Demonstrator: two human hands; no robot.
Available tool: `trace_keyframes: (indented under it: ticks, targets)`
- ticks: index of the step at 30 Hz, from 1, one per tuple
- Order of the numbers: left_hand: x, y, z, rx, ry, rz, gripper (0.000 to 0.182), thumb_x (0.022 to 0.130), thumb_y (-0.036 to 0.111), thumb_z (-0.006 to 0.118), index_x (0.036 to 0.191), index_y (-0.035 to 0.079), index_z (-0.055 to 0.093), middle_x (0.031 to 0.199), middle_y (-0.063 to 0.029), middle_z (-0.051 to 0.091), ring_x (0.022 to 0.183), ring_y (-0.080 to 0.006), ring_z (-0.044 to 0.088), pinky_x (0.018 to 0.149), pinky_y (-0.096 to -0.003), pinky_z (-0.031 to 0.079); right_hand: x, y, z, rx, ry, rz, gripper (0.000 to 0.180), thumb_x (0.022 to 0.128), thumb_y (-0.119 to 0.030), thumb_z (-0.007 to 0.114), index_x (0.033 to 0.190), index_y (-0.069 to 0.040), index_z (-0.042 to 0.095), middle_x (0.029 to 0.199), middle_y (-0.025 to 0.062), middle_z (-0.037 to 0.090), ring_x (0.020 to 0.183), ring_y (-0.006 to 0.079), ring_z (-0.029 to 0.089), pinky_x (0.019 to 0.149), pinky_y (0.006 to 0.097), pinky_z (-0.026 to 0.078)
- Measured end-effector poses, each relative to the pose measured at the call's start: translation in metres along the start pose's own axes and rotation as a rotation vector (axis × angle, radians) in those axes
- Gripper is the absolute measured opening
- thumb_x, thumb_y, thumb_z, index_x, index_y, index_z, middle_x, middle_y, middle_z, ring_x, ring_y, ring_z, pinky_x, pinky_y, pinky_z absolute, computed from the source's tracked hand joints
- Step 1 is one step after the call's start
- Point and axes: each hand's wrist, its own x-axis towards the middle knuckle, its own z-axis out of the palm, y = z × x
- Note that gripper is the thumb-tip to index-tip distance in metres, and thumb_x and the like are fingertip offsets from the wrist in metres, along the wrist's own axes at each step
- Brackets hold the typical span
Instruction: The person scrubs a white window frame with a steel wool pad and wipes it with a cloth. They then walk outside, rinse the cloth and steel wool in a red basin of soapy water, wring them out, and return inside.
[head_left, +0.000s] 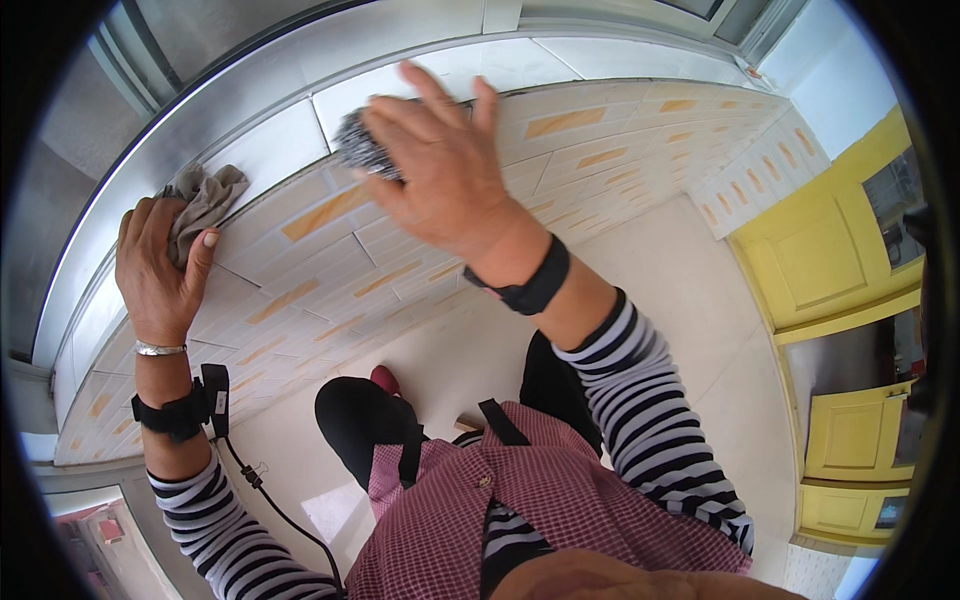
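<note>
My right hand (442, 165) holds a steel wool scourer (364, 144) against the white tiled window sill (450, 66), near its front edge. Its fingers are spread and slightly blurred, with part of the scourer hidden under them. Farther left, my left hand (161, 262) grips a crumpled grey-brown cloth (206, 196) at the edge of the same sill. Part of the cloth lies on the sill, and the palm hides some of it.
An aluminium window frame (300, 67) runs behind the sill. Below is a wall of patterned tiles (330, 262) meeting a pale floor (652, 277). Yellow cabinets (817, 262) stand at the right. A black cable (281, 510) trails from a device strapped on my left wrist.
</note>
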Motion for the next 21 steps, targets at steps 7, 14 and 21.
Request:
trace_keyframes:
  ticks: [7,14,21]
  targets:
    - [-0.004,-0.002,0.005,0.014,-0.017,0.003,0.054,0.091,0.055,0.056,0.098,0.001,0.06,0.092,-0.016,0.056,0.088,-0.0362,0.054,0.076,-0.0437,0.045,-0.011,0.045,-0.023,-0.157,-0.038,-0.045,0.037,0.085,-0.038,0.069,0.113,-0.013,0.07,0.127,-0.0013,0.063,0.14,0.0239,0.037,0.106,0.063,0.019]
    - [-0.002,0.002,0.0,0.058,0.042,0.008,0.052,0.087,0.055,0.063,0.093,0.004,0.062,0.087,-0.0132,0.057,0.084,-0.034,0.055,0.075,-0.0425,0.046,-0.017,0.084,-0.054,-0.202,-0.024,0.141,0.039,0.084,-0.033,0.068,0.114,-0.008,0.069,0.128,0.001,0.062,0.141,0.0286,0.035,0.107,0.0646,0.017]
    - [-0.004,0.002,0.003,0.052,0.037,0.011,0.05,0.091,0.052,0.059,0.097,0.002,0.06,0.09,-0.015,0.056,0.087,-0.0359,0.054,0.076,-0.0433,0.045,0.002,-0.01,0.005,0.0,-0.073,-0.028,0.044,0.082,-0.034,0.07,0.119,-0.01,0.067,0.13,-0.001,0.06,0.14,0.0267,0.037,0.107,0.0647,0.018]
